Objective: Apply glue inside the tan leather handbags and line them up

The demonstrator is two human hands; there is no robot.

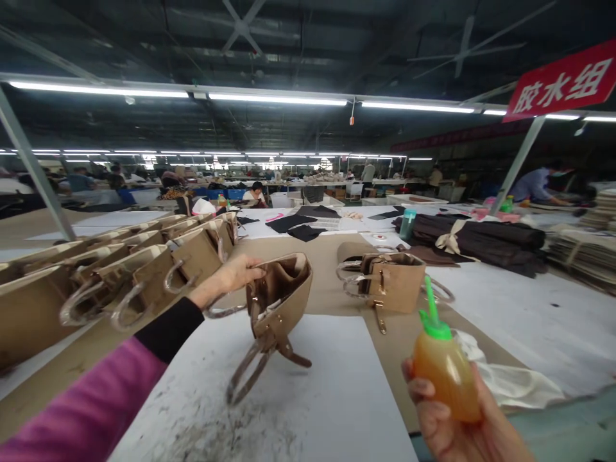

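Note:
My left hand (230, 277) is closed on the rim of a tan handbag (282, 301), which hangs tilted just above a stained white board (298, 398), its wrapped handles and strap dangling down. Low at the right, my right hand (452, 417) grips a small squeeze bottle (445, 366) of amber liquid with a green nozzle pointing up. A second tan handbag (392, 281) lies on brown paper a little beyond the bottle.
A long row of tan handbags (110, 276) stands along the left. A crumpled white cloth (505, 378) lies by my right hand. Bundled dark fabric (486, 240), stacked sheets (584, 253) and a teal cup (407, 223) sit farther back. Other people work at distant tables.

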